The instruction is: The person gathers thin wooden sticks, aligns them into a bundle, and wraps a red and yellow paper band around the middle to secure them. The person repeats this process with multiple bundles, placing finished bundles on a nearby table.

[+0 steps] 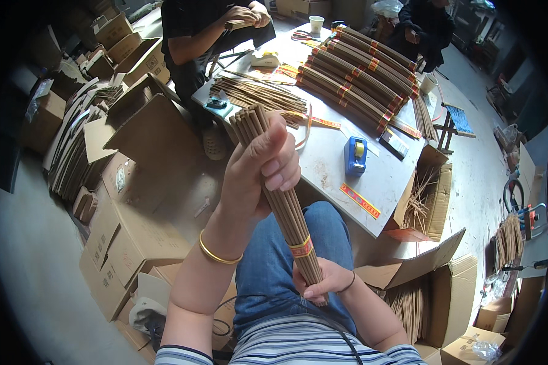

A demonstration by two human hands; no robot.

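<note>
The fingers of the right hand (330, 277) wrap the lower end of an upright, tilted bundle of thin brown sticks (285, 210); a red-and-yellow band (301, 246) circles it just above them. The left hand (263, 159) grips it near the top. Right of and beyond the left fingers, a blue tape dispenser (351, 164) sits on a white table (323, 155); farther off lie banded brown bundles (351, 92).

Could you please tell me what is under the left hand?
Under the left hand runs the upper part of the stick bundle. Stick ends show above the grip and more stick length below; the stretch inside it is covered.
</note>
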